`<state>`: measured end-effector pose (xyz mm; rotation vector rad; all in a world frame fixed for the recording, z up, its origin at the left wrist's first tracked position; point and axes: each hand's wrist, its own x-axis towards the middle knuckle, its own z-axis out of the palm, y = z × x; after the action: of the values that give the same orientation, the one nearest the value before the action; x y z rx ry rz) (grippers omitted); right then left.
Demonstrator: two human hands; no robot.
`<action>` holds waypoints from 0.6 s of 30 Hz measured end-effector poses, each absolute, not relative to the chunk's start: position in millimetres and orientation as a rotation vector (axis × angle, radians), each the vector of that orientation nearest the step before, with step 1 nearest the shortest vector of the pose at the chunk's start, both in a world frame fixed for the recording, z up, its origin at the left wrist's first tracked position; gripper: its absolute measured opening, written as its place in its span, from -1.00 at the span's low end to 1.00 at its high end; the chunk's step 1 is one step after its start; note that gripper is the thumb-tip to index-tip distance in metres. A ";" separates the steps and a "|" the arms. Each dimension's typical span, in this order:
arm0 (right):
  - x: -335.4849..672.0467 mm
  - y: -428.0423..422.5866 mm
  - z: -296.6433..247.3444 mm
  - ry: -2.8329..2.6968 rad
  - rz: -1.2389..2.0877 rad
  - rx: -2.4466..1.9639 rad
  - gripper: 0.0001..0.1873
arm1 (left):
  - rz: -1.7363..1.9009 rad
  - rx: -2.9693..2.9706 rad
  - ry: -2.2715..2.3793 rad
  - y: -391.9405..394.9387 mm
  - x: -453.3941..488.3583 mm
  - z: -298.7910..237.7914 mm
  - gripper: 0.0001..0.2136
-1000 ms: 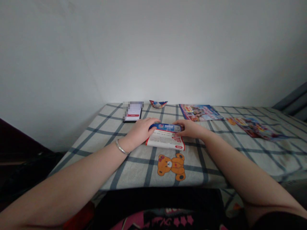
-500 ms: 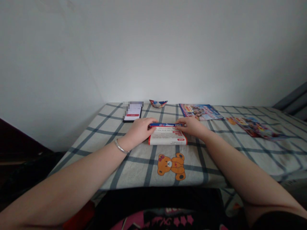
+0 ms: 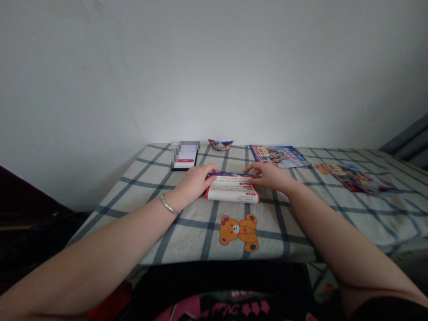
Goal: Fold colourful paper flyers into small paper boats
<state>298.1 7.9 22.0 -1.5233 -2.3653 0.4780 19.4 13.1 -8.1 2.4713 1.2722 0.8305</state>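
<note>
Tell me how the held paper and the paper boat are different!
The held paper shows mostly white; the paper boat is colourful. The held paper looks wider, the paper boat narrower. The left hand grips the held paper; no hand touches the paper boat. Both show blue and red.

Dim, greyish light, soft detail

A folded paper leaflet [image 3: 230,189], white-faced with red labels and a blue far edge, lies crosswise on the checked tablecloth [image 3: 190,245].
</note>
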 end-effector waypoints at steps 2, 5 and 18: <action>298.0 8.0 22.2 -2.358 0.451 -1.528 -0.72 | 0.821 2.462 1.271 13.1 19.0 -7.9 -0.89; 298.8 8.5 21.6 -2.363 0.413 -1.535 -0.79 | 0.805 2.449 1.290 11.2 19.1 -5.4 -0.89; 302.4 13.3 17.2 -2.335 0.424 -1.529 -0.89 | 0.797 2.455 1.330 12.5 17.7 -3.9 -0.92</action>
<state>302.4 13.3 17.2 -1.5293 -2.3354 0.4243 17.7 12.5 -3.9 2.4549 1.3300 0.7965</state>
